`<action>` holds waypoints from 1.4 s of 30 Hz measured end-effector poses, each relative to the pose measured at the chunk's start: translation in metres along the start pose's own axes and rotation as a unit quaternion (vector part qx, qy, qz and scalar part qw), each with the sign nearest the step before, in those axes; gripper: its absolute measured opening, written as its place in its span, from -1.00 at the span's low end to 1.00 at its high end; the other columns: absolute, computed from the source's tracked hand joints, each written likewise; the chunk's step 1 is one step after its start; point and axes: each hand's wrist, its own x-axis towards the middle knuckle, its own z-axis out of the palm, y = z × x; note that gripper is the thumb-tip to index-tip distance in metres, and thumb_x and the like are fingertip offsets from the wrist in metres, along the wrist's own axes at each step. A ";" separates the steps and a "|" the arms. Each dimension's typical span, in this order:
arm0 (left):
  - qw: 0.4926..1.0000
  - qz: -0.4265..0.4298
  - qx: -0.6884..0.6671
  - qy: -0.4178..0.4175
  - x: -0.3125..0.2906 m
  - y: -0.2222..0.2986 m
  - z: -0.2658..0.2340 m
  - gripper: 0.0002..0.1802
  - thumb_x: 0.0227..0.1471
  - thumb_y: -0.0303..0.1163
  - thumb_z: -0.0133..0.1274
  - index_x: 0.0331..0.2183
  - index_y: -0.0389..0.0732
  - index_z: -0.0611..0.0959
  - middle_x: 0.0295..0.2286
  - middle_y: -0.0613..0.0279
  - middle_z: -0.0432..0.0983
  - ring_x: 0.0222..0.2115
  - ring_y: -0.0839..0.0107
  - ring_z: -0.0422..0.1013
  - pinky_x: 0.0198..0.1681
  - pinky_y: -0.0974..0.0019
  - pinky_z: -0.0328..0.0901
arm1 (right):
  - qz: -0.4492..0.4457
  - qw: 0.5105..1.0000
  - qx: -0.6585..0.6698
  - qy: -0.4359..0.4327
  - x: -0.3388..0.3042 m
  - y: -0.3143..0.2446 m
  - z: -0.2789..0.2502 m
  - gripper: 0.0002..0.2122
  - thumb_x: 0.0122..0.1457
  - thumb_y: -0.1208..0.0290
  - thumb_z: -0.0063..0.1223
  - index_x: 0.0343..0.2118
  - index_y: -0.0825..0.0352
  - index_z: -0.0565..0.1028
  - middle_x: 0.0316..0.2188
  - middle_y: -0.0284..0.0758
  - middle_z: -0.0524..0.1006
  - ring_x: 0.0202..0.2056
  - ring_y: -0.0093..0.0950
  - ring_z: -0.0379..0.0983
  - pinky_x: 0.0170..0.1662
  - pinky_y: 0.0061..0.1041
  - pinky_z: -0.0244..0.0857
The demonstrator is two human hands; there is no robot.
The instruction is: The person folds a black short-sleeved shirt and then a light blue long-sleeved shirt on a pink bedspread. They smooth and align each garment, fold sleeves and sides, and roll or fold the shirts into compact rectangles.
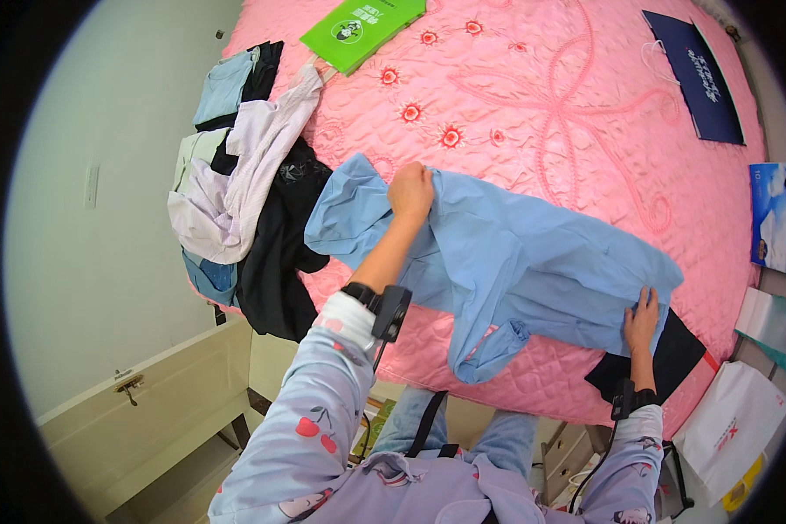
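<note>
A light-blue long-sleeved shirt (541, 253) lies lengthwise across the pink quilted bedspread (515, 79). My left hand (410, 192) is closed on the cloth near the shirt's left end, its knuckles up. At the opposite end, my right hand (642, 321) rests on the fabric with its fingers stretched out. One sleeve hangs toward me, its cuff (508, 336) folded back near the bed's front edge. A piece of black cloth (672, 358) sticks out from under the right end of the shirt, beside my right wrist.
Left of the shirt lie a pale lilac striped garment (262, 166), black clothing (275, 262) and folded clothes (227, 87). A green bag (362, 31) and a navy paper bag (699, 79) are farther back. A white bag (729, 410) stands at right. An open cream door panel (148, 410) is at lower left.
</note>
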 end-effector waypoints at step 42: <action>0.914 0.254 0.232 -0.214 -0.061 -0.006 0.012 -0.36 0.13 -0.23 -0.04 0.23 -0.12 0.26 0.26 0.21 0.08 0.30 0.27 -0.07 0.31 -0.15 -0.34 | 0.136 0.984 0.005 0.113 -0.020 0.005 -0.082 -0.75 -0.01 0.62 0.01 -0.21 0.35 0.53 -0.15 -0.23 0.51 -0.07 -0.21 0.40 0.01 -0.21 0.24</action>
